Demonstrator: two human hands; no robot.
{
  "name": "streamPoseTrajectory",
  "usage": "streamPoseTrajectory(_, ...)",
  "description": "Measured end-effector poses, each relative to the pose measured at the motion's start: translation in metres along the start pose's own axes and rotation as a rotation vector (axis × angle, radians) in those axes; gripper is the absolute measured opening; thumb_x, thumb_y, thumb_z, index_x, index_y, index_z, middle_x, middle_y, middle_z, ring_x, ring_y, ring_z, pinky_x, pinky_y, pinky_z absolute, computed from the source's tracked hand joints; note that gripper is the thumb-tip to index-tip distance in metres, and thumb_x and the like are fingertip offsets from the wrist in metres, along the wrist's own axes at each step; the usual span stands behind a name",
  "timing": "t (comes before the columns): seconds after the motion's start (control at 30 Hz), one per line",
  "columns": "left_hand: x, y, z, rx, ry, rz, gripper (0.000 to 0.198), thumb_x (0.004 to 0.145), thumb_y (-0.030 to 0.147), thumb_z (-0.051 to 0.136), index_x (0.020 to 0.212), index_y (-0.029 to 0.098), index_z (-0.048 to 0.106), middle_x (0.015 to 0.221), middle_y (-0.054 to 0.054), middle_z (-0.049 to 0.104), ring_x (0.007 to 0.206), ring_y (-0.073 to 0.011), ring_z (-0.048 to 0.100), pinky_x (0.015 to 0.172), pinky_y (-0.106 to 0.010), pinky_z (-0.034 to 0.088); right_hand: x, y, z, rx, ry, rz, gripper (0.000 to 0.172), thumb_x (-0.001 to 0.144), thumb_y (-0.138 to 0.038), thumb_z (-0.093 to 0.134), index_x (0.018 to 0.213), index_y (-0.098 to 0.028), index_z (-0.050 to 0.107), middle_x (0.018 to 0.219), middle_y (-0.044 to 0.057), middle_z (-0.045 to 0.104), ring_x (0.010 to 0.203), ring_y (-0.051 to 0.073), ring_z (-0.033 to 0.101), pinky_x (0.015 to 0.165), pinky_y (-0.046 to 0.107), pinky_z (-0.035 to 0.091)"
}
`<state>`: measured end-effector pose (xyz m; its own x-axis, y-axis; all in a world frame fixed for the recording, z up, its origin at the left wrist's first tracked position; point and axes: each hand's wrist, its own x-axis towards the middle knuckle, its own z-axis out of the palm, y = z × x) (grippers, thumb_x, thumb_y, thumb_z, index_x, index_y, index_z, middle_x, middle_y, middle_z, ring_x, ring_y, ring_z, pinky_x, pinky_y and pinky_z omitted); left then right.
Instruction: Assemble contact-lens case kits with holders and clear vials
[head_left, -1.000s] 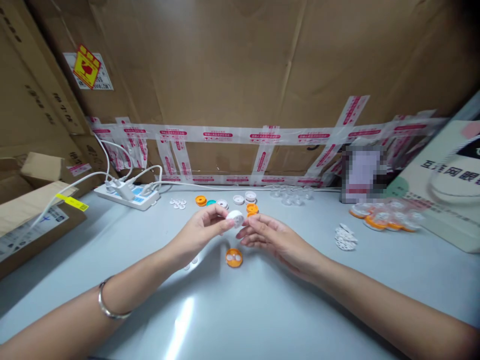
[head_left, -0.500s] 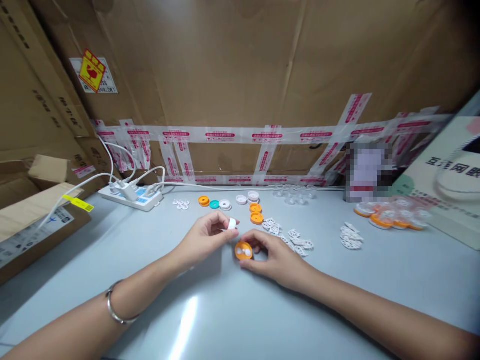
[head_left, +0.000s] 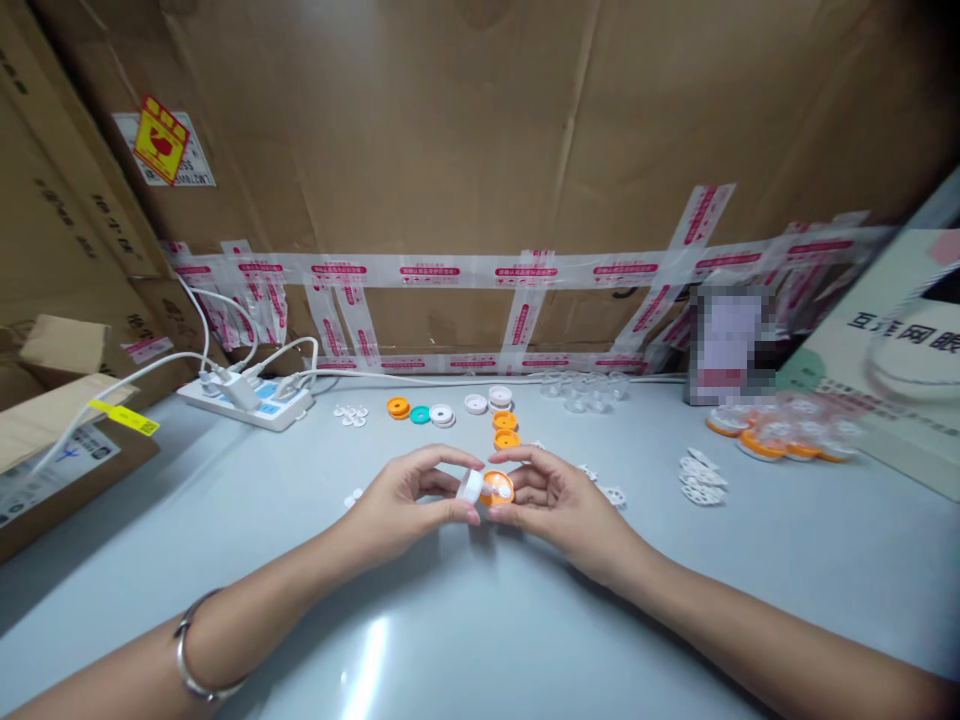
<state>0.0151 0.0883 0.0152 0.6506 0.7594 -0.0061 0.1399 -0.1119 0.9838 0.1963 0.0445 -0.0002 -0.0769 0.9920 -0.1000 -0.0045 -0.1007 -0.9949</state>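
My left hand (head_left: 409, 495) pinches a small white round cap (head_left: 471, 485) between thumb and fingers. My right hand (head_left: 551, 500) holds a small orange disc (head_left: 497, 488) with white inserts, its face turned toward the cap. The two pieces touch edge to edge just above the grey table (head_left: 450, 620). A metal bracelet (head_left: 191, 665) circles my left wrist.
Loose orange, teal and white discs (head_left: 450, 412) lie behind my hands, with white flat inserts (head_left: 697, 478) and a clear bag of orange pieces (head_left: 780, 430) to the right. A white power strip (head_left: 244, 400) with cables sits at the back left. Cardboard walls surround the table.
My right hand picked the orange disc up off the table and brought it against the white cap held in my left hand.
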Motion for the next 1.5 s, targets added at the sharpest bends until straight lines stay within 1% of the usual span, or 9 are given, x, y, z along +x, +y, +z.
streamPoseTrajectory(0.1, 0.002, -0.003, 0.001, -0.074, -0.024, -0.020, 0.036, 0.069, 0.016, 0.067, 0.102, 0.016, 0.054, 0.086, -0.004, 0.065, 0.079, -0.0158, 0.060, 0.074, -0.029, 0.043, 0.000, -0.002, -0.002, -0.015, 0.019, 0.013, 0.042, 0.051, -0.028, 0.077, 0.087, -0.017, 0.058, 0.068, -0.004, 0.063, 0.063, 0.011, 0.062, 0.065, 0.026, 0.048)
streamPoseTrajectory(0.27, 0.003, -0.004, 0.002, -0.130, -0.011, -0.049, 0.035, 0.069, 0.018, 0.067, 0.102, 0.016, 0.054, 0.100, -0.007, 0.063, 0.083, -0.0167, 0.061, 0.078, -0.032, 0.044, 0.000, -0.004, -0.002, 0.039, 0.036, 0.054, 0.044, 0.047, -0.026, 0.079, 0.086, -0.016, 0.063, 0.066, -0.003, 0.065, 0.063, 0.013, 0.064, 0.069, 0.028, 0.049)
streamPoseTrajectory(0.5, 0.003, -0.004, 0.005, -0.148, -0.005, -0.051, 0.033, 0.066, 0.016, 0.069, 0.097, 0.016, 0.057, 0.094, -0.005, 0.065, 0.082, -0.0180, 0.063, 0.078, -0.032, 0.045, -0.004, 0.000, 0.002, 0.107, 0.004, -0.012, 0.031, 0.052, -0.022, 0.076, 0.081, -0.019, 0.068, 0.069, -0.001, 0.069, 0.067, 0.015, 0.066, 0.073, 0.031, 0.052)
streamPoseTrajectory(0.6, 0.002, -0.003, 0.007, -0.120, 0.017, -0.024, 0.032, 0.067, 0.014, 0.068, 0.096, 0.016, 0.057, 0.092, -0.005, 0.066, 0.081, -0.0176, 0.063, 0.076, -0.031, 0.046, -0.006, 0.000, 0.005, 0.119, -0.018, -0.003, 0.038, 0.051, -0.023, 0.078, 0.087, -0.020, 0.067, 0.072, -0.001, 0.070, 0.070, 0.016, 0.066, 0.074, 0.031, 0.052)
streamPoseTrajectory(0.93, 0.002, -0.003, 0.007, -0.078, 0.049, -0.012, 0.033, 0.067, 0.015, 0.066, 0.098, 0.015, 0.055, 0.091, -0.006, 0.066, 0.081, -0.0182, 0.063, 0.079, -0.034, 0.046, -0.008, 0.005, 0.004, 0.097, -0.049, -0.030, 0.044, 0.058, -0.026, 0.074, 0.100, -0.021, 0.063, 0.084, 0.002, 0.070, 0.083, 0.019, 0.065, 0.083, 0.035, 0.051)
streamPoseTrajectory(1.07, 0.004, 0.001, 0.000, 0.108, 0.080, 0.055, 0.032, 0.072, 0.022, 0.063, 0.102, 0.015, 0.054, 0.090, -0.006, 0.065, 0.081, -0.0179, 0.061, 0.075, -0.032, 0.046, -0.004, 0.008, 0.002, 0.118, 0.000, -0.020, 0.044, 0.056, -0.023, 0.075, 0.097, -0.020, 0.061, 0.086, 0.002, 0.069, 0.084, 0.018, 0.065, 0.085, 0.036, 0.049)
streamPoseTrajectory(1.3, 0.001, 0.003, -0.019, 0.886, -0.047, 0.103, 0.023, 0.072, 0.034, 0.063, 0.091, 0.021, 0.065, 0.077, -0.002, 0.057, 0.065, -0.0152, 0.054, 0.060, -0.025, 0.041, -0.002, 0.008, -0.002, 0.204, 0.000, 0.099, 0.051, 0.057, -0.029, 0.076, 0.104, -0.020, 0.059, 0.093, 0.004, 0.067, 0.089, 0.018, 0.063, 0.087, 0.036, 0.045)
streamPoseTrajectory(1.4, 0.000, 0.003, -0.017, 0.937, -0.029, 0.145, 0.033, 0.072, 0.039, 0.063, 0.100, 0.021, 0.063, 0.086, -0.005, 0.057, 0.072, -0.0179, 0.055, 0.064, -0.027, 0.043, -0.003, 0.008, -0.002, 0.236, -0.014, 0.132, 0.053, 0.057, -0.028, 0.076, 0.105, -0.020, 0.058, 0.095, 0.005, 0.066, 0.088, 0.017, 0.062, 0.086, 0.035, 0.045)
streamPoseTrajectory(1.5, -0.002, 0.004, -0.011, 0.847, 0.057, 0.299, 0.031, 0.079, 0.031, 0.057, 0.108, 0.019, 0.057, 0.098, -0.008, 0.056, 0.086, -0.0193, 0.055, 0.076, -0.030, 0.044, -0.003, 0.007, -0.002, 0.238, -0.057, 0.136, 0.052, 0.058, -0.027, 0.076, 0.106, -0.019, 0.058, 0.093, 0.005, 0.067, 0.088, 0.017, 0.062, 0.087, 0.036, 0.044)
